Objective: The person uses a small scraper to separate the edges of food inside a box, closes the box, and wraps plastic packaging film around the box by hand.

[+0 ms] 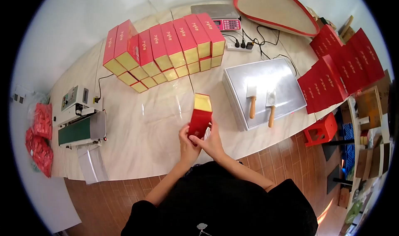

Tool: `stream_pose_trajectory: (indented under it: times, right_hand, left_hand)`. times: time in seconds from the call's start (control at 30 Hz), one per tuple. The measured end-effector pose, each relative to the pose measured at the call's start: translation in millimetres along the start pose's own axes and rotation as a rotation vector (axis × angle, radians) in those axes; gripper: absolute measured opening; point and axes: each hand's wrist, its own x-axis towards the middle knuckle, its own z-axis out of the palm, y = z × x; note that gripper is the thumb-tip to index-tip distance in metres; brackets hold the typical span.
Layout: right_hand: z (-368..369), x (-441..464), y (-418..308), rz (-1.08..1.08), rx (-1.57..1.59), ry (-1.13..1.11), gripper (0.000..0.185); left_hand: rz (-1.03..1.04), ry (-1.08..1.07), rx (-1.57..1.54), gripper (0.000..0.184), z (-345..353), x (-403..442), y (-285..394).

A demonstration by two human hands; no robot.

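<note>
A red box with a yellow end [201,116] is held between both hands over the table's front edge, its yellow end pointing away from me. My left hand [189,145] is closed round its left side near the lower end. On its right side, my right hand [212,141] grips the same end, with the thumb across the front. Something whitish shows by the right fingers, too small to make out. Beyond the hands, two layers of similar red and yellow boxes [170,43] stand in a long row on the table [153,140].
A metal case [286,82] bears two wooden-handled scrapers [252,103]. Left is a sealing machine [81,119] with plastic bags [92,165]. A scale [227,25], power strip [239,47] and cables lie behind. Red boxes [324,84] stand right, above a red stool [322,130].
</note>
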Motion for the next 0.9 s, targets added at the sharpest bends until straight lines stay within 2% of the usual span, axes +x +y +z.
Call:
stream_pose_trajectory:
  times: [0.17, 0.23, 0.3, 0.33, 0.37, 0.43, 0.47, 0.53, 0.57, 0.6, 0.63, 0.67, 0.7, 0.73, 0.77, 0.83, 0.87, 0.9]
  right_hand:
    - [15, 7, 38, 0.151, -0.066, 0.229, 0.1]
    - [19, 22, 59, 0.217, -0.078, 0.235, 0.102]
    - [22, 33, 83, 0.433, -0.167, 0.145, 0.105]
    - [30, 32, 92, 0.329, -0.375, 0.205, 0.109]
    - [34, 34, 102, 0.327, -0.379, 0.195, 0.109]
    - [35, 38, 112, 0.407, -0.676, 0.204, 0.101]
    - [30, 44, 118, 0.398, -0.685, 0.198, 0.101]
    - [17, 54, 136, 0.548, -0.424, -0.072, 0.09]
    - [16, 56, 143, 0.543, -0.434, -0.082, 0.09]
    - [14, 54, 151, 0.546, -0.299, -0.128, 0.084]
    - [12, 55, 145, 0.55, -0.163, -0.173, 0.079]
    - [11, 53, 139, 0.547, -0.172, -0.183, 0.079]
    - [8, 48, 100, 0.404, -0.223, -0.134, 0.077]
    - [5, 43, 64, 0.262, -0.272, -0.087, 0.075]
    - [3, 41, 42, 0.265, -0.278, -0.101, 0.075]
    - [1, 37, 6, -0.083, -0.314, -0.084, 0.076]
    - [0, 36, -11, -0.075, -0.314, -0.088, 0.076]
    - [0, 36, -27, -0.163, -0.267, -0.14, 0.077]
  left_hand:
    - [-0.106, -0.103, -0.212, 0.063, 5, -17, -6]
    - [-0.212, -0.129, -0.318, 0.058, 10, -17, -16]
    - [-0.255, -0.124, -0.344, 0.057, 18, -15, -32]
    - [-0.35, -0.124, -0.365, 0.057, 20, -14, -37]
    - [-0.448, -0.126, -0.387, 0.057, 22, -14, -43]
    - [-0.536, -0.098, -0.4, 0.057, 27, -16, -63]
    - [-0.611, -0.077, -0.409, 0.058, 30, -12, -75]
    - [-0.682, -0.012, -0.356, 0.058, 33, -5, -105]
    - [-0.753, 0.04, -0.294, 0.06, 33, -4, -117]
    - [-0.823, 0.055, -0.328, 0.061, 30, 1, -115]
    - [-0.83, 0.066, -0.336, 0.061, 24, 8, -108]
    - [-0.804, 0.005, -0.361, 0.061, 16, 15, -101]
    - [-0.779, -0.055, -0.386, 0.063, 11, 19, -99]
    - [-0.786, 0.025, -0.45, 0.063, 12, 19, -108]
    - [-0.797, 0.035, -0.454, 0.063, 5, 24, -95]
    - [-0.706, 0.136, -0.627, 0.062, -28, 37, -44]
    - [-0.715, 0.136, -0.625, 0.062, -38, 36, -32]
    - [-0.644, 0.201, -0.641, 0.064, -50, 34, -25]
